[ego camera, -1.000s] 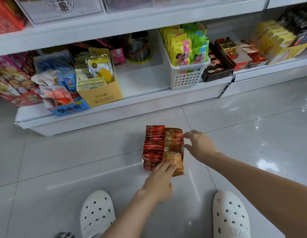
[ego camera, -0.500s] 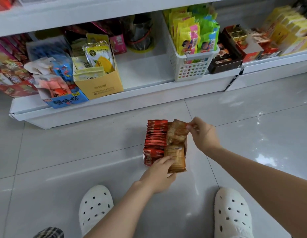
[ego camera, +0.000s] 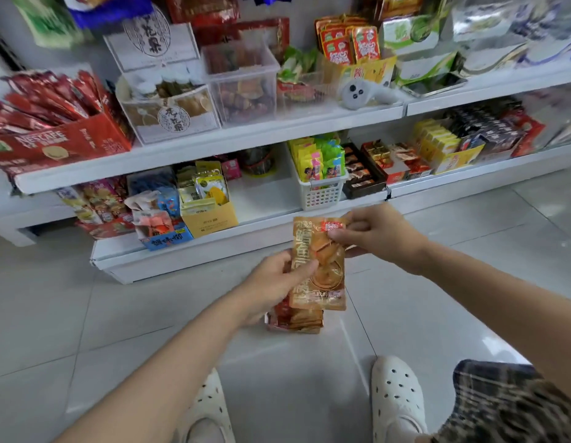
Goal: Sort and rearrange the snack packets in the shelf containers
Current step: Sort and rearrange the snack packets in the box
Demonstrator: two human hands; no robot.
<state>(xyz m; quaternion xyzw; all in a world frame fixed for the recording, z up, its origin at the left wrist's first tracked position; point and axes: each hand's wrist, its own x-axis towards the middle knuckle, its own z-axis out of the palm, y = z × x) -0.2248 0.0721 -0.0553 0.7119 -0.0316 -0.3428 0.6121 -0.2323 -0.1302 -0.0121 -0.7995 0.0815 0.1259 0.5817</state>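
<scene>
Head view: both hands hold one orange-brown snack packet (ego camera: 319,266) upright above the container on the floor (ego camera: 293,319), which holds more brown and red packets. The left hand (ego camera: 274,282) grips the packet's lower left edge; the right hand (ego camera: 373,233) pinches its top right corner. Behind the packet, on the bottom shelf, a white basket (ego camera: 320,193) holds yellow and green packets, and left of the basket a yellow box (ego camera: 210,220) holds pale pouches

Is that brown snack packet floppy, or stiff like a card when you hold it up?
Probably floppy: the brown snack packet looks like thin shiny film, and the left hand and right hand both hold it. Likely light, since the right hand only pinches its top. The glossy film may be slippery.
</scene>
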